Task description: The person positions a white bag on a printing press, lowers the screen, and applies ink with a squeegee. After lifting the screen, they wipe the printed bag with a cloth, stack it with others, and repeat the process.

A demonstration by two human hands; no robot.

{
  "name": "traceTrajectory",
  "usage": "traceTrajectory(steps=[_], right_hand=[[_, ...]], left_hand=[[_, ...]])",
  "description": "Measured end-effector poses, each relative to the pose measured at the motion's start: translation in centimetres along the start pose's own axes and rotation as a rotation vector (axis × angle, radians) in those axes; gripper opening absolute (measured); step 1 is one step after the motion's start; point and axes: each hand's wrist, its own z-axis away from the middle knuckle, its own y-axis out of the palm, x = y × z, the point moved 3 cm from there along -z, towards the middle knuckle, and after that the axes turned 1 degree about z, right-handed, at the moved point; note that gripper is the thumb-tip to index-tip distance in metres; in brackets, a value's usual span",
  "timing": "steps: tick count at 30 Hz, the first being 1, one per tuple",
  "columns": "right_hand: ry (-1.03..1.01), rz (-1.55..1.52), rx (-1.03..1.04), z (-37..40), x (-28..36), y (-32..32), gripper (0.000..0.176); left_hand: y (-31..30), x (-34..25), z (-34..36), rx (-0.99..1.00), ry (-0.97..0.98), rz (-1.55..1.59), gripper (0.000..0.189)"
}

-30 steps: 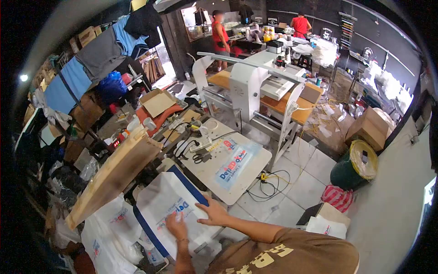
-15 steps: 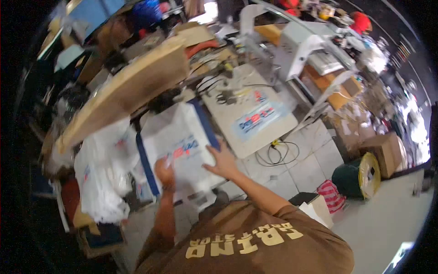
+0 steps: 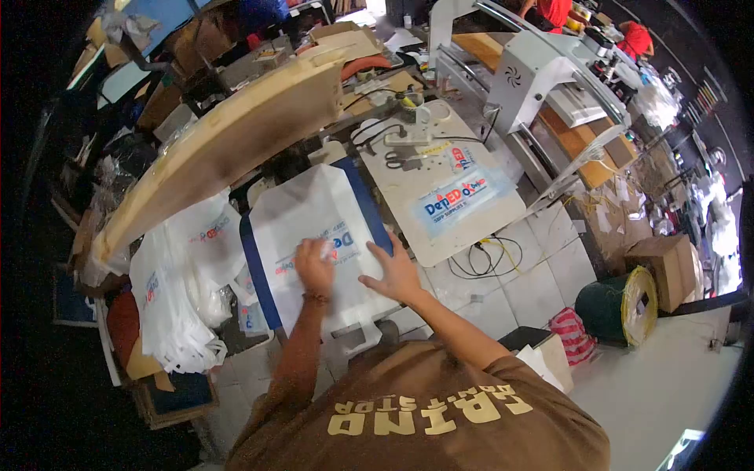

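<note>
A white printed bag (image 3: 294, 212) lies flat over a board with dark blue edges (image 3: 363, 206). My left hand (image 3: 316, 268) is over the middle of the bag, fingers curled and slightly blurred; whatever is in them, if anything, is too small to name. On the bag's right edge rests my right hand (image 3: 394, 271), thumb and fingers spread. To the right, a pale board (image 3: 408, 184) bears a printed sheet (image 3: 455, 202), scissors (image 3: 404, 160) and a power strip (image 3: 408, 140). More white printed bags (image 3: 169, 275) hang in a pile at the left.
A long curved wooden piece (image 3: 228, 133) stands behind the bag. A white machine (image 3: 522, 74) with metal rails is at the upper right. Cables (image 3: 483, 263) lie on the tiled floor, near a green spool (image 3: 609, 306) and a cardboard box (image 3: 664, 263). People in red are far back.
My left hand has moved right and slightly up across the bag. My right hand stays spread at the bag's right edge. The whole view has shifted a little.
</note>
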Motion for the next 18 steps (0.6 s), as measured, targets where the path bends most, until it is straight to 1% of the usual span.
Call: traceTrajectory(steps=[1,3,6,9,10,11,12,13,14,15,16,17,18], right_hand=[[-0.011,0.006,0.010,0.1,0.2,0.2,0.080],[-0.019,-0.009,0.007,0.0,0.2,0.1,0.079],[-0.020,-0.039,-0.003,0.3,0.1,0.6,0.080],[-0.024,0.007,-0.017,0.0,-0.1,-0.1,0.080],[0.013,-0.006,0.033,0.1,0.1,-0.1,0.081],[0.053,-0.015,0.076,0.2,0.1,0.0,0.083],[0.022,-0.022,0.079,0.2,-0.1,0.0,0.083],[0.000,-0.035,0.034,0.4,-1.0,1.0,0.083],[-0.037,-0.039,-0.005,0.4,-0.7,0.5,0.082],[-0.028,0.045,-0.007,0.4,-0.5,0.7,0.081],[-0.065,-0.007,-0.013,0.6,-1.0,0.8,0.081],[-0.035,-0.012,0.058,0.5,-0.5,0.0,0.082],[-0.073,0.001,-0.002,0.6,-0.8,0.5,0.082]], left_hand=[[0.8,-0.6,-0.8,0.001,0.004,0.004,0.019],[2.5,-1.1,-2.6,0.054,0.081,-0.023,0.024],[3.0,0.0,-3.6,0.040,0.046,0.002,0.023],[1.3,-0.3,0.1,0.055,0.109,0.047,0.019],[1.1,-0.2,0.2,0.062,0.122,0.062,0.019],[0.9,0.5,-0.4,0.067,0.060,-0.001,0.018],[1.2,0.8,-1.3,0.071,0.001,-0.052,0.018],[2.1,1.1,-2.6,0.066,-0.018,-0.029,0.020],[3.3,1.0,-2.9,0.054,-0.045,0.037,0.020],[4.5,0.2,-2.9,0.080,-0.050,0.030,0.020],[4.9,-1.4,-2.0,0.130,0.008,0.061,0.020],[4.3,-3.3,-0.6,0.106,0.160,0.003,0.018],[3.8,-3.5,0.0,0.125,0.166,0.040,0.017]])
